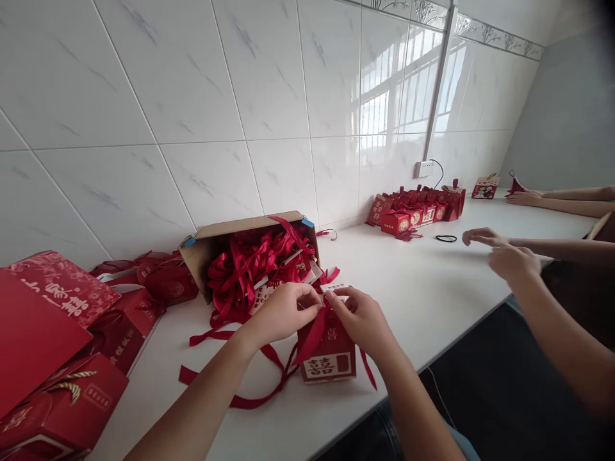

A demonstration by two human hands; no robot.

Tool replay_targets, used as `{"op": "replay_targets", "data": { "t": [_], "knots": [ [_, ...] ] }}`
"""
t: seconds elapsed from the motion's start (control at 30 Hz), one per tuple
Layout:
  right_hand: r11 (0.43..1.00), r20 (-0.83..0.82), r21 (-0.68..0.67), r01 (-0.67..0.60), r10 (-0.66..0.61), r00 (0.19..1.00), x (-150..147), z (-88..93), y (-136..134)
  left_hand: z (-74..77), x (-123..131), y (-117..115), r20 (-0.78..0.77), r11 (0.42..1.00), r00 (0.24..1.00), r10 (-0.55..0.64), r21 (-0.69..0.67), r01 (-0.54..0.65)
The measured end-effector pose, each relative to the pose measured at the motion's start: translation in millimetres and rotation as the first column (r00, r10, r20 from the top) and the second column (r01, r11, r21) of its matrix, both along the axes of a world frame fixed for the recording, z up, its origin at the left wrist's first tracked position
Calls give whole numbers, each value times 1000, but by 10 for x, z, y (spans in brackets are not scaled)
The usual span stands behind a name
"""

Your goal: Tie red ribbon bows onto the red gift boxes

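A small red gift box with gold characters stands on the white counter in front of me. My left hand is closed in a pinch at the box's top, on its red ribbon. My right hand is closed on the top flap and ribbon from the other side. More ribbon trails from the box across the counter toward me.
A tipped cardboard carton spills red ribbons just behind the box. Red gift bags are piled at the left. Several finished red boxes stand far right by the wall. Another person's hands reach in from the right, near a black hair tie.
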State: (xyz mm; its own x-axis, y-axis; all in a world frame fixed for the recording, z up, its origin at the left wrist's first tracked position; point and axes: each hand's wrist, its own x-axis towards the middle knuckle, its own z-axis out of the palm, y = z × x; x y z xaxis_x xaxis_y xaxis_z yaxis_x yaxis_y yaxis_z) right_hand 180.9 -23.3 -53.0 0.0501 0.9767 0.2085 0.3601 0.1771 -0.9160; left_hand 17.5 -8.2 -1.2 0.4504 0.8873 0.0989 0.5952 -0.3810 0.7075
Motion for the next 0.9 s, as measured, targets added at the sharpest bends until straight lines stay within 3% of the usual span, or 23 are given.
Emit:
{"op": "replay_targets", "data": {
  "t": [0.2,0.47,0.63,0.9],
  "knots": [
    [992,-67,111,-60,68,995,-56,20,15,14,1,-7,-46,998,999,0,68,3],
    [987,-54,125,-99,107,993,34,-1,34,94,-68,-4,-129,997,991,25,72,-16],
    [989,11,114,-91,91,996,106,-10,40,95,-103,33,-209,995,975,71,86,-54],
    [978,32,110,-175,172,985,227,-6,31,88,-239,94,-276,992,957,89,105,-62]
  ]
}}
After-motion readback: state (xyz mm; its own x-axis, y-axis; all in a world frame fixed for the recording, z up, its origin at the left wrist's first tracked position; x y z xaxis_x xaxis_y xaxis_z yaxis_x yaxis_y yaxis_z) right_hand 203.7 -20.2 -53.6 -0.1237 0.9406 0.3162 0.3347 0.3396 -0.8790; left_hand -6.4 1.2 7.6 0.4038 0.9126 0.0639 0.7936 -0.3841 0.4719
